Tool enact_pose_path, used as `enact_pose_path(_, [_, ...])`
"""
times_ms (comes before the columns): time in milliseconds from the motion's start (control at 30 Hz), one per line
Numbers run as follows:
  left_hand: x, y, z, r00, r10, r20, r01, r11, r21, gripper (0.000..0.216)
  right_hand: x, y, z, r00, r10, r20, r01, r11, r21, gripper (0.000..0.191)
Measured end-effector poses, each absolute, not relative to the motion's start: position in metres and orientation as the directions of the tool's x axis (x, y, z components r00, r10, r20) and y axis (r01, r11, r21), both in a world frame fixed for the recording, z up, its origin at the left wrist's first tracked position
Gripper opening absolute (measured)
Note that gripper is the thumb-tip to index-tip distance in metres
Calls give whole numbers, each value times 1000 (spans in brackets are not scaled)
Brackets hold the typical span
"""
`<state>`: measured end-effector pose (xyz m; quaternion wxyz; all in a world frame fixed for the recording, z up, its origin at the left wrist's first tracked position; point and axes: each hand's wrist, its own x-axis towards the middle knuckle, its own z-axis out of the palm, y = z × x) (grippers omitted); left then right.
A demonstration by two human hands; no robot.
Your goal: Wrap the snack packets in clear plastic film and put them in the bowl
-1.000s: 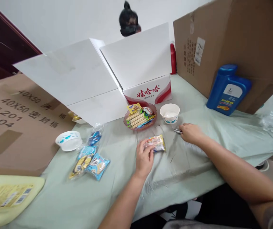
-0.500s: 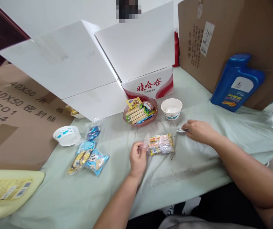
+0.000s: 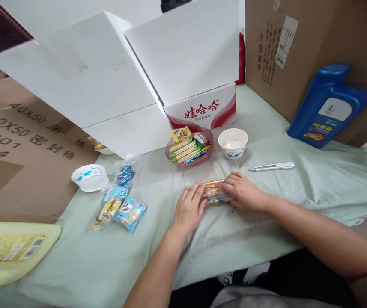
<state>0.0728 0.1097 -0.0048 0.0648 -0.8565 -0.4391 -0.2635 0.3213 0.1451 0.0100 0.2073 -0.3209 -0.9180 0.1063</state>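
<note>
A clear-wrapped pack of yellow and orange snack sticks (image 3: 214, 193) lies on the cloth in front of me, held at both ends. My left hand (image 3: 189, 208) is closed on its left end. On the other end, my right hand (image 3: 243, 192) grips the pack, fingers curled over its top. Beyond the right hand lies a white utility knife (image 3: 272, 167), touched by neither hand. A pink glass bowl (image 3: 189, 163) of wrapped biscuits and sticks stands behind the pack, beside a white paper bowl (image 3: 234, 145) with something clear inside.
Wrapped snacks (image 3: 130, 213) lie to the left, near a tilted paper bowl (image 3: 90, 179). White boxes (image 3: 199, 110) and a brown carton (image 3: 22, 162) stand behind. At the right is a blue jug (image 3: 327, 109); a yellow bottle (image 3: 42, 239) lies at the left edge.
My right hand has let go of the utility knife, which now lies on the cloth, and has moved left onto the snack pack. The left hand has shifted its hold on the pack.
</note>
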Motion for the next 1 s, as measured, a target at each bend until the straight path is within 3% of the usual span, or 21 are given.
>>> enact_pose_path(67, [68, 115, -10, 410, 773, 483, 823, -542, 170, 28, 331, 152, 10, -623, 719, 309, 633, 695, -340, 23])
enact_pose_path(167, [60, 118, -10, 346, 769, 538, 808, -535, 245, 17, 345, 159, 12, -453, 810, 372, 680, 584, -443, 20])
enact_pose_path(333, [64, 112, 8, 295, 725, 623, 790, -551, 267, 17, 357, 156, 27, -347, 822, 451, 443, 568, -694, 9])
enact_pose_path(433, [68, 104, 24, 417, 711, 566, 726, -636, 263, 14, 364, 152, 39, -452, 801, 391, 251, 535, -806, 17])
enact_pose_path(533, [72, 93, 40, 631, 673, 386, 606, -738, 296, 12, 369, 148, 47, -464, 806, 368, 167, 488, -857, 27])
enact_pose_path(633, [80, 81, 43, 727, 652, 217, 581, -752, 311, 10, 366, 143, 50, -496, 781, 379, 220, 535, -816, 31])
enact_pose_path(700, [83, 77, 36, 700, 694, 170, 644, -716, 268, 14, 358, 139, 51, -617, 741, 267, 347, 560, -752, 29])
enact_pose_path(833, [83, 78, 13, 577, 793, 193, 785, -604, 136, 22, 343, 131, 54, -691, 708, -147, 681, 568, -463, 26])
enact_pose_path(1000, [80, 85, 6, 536, 804, 257, 826, -563, 41, 13, 341, 130, 53, -594, 746, -300, 804, 564, -189, 26])
